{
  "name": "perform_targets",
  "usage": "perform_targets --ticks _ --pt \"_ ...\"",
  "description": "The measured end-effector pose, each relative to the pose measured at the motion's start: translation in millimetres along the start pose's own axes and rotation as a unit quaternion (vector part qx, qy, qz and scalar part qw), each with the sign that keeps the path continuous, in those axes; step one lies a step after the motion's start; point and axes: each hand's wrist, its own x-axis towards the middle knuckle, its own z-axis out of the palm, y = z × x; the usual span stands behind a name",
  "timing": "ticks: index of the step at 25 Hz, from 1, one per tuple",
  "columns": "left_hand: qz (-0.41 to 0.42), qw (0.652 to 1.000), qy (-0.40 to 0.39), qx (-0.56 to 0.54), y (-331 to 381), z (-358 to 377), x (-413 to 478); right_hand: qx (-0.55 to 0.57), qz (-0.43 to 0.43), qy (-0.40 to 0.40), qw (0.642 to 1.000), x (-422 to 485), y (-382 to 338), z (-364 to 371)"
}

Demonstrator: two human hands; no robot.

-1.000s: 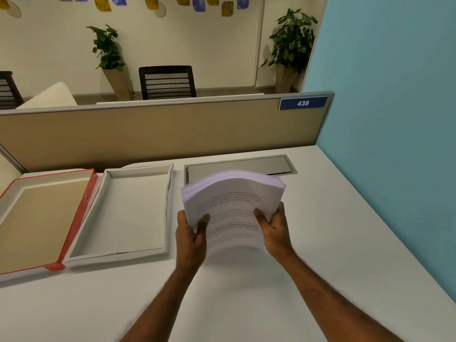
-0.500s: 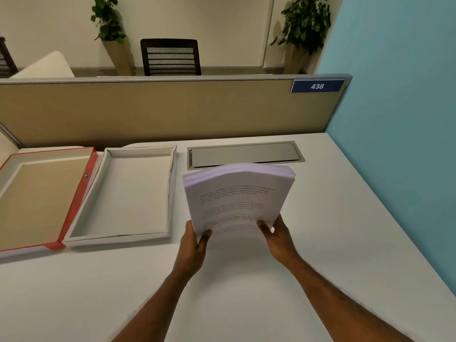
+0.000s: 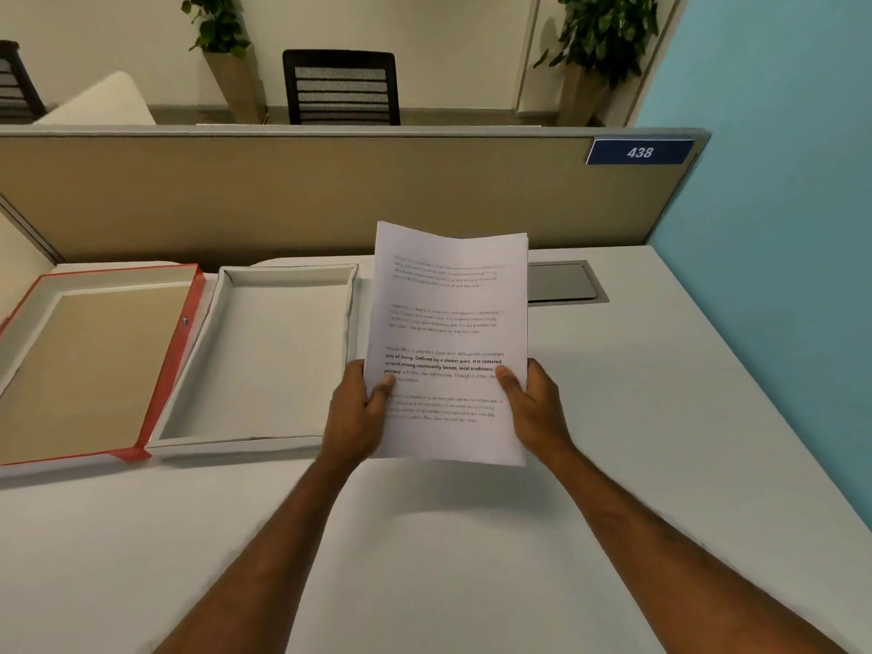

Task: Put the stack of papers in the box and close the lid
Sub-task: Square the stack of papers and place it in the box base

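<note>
My left hand (image 3: 355, 413) and right hand (image 3: 533, 403) clamp the stack of papers (image 3: 450, 342) upright; the open box (image 3: 264, 356) lies just left, nearer my left hand

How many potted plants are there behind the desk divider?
2. One potted plant stands against the back wall just left of the black chair; the other plant is further right, near the blue wall. The divider could hide more lower down.
</note>
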Motion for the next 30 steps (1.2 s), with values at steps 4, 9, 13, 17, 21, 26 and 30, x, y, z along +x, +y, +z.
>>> perform_targets --ticks 4,9,13,17,21,26,30 --pt "-0.040 0.998 -0.029 0.050 -10.4 -26.9 6.1 -0.022 0.040 0.009 0.999 -7.9 -6.6 26.6" --pt "-0.086 0.994 -0.032 0.065 -41.4 -66.0 -4.5 -0.028 0.073 -0.025 0.997 -24.2 -12.8 70.3" --pt "-0.094 0.993 -0.017 0.069 -50.6 -106.1 11.4 -0.019 0.068 -0.041 0.997 -16.8 -36.1 110.1" --pt "-0.107 0.991 -0.003 0.074 -61.7 -152.5 41.7 -0.012 0.065 -0.060 0.996 3.9 -60.0 160.0" --pt "-0.126 0.989 0.004 0.083 -82.2 -189.1 70.9 -0.020 0.079 -0.079 0.994 25.4 -69.5 212.2" --pt "-0.175 0.982 -0.024 0.068 -111.7 -215.0 106.0 -0.037 0.125 -0.115 0.985 52.1 -73.2 258.8" --pt "-0.221 0.972 -0.035 0.072 -138.1 -217.2 120.6 -0.061 0.156 -0.126 0.978 60.3 -65.2 281.6"
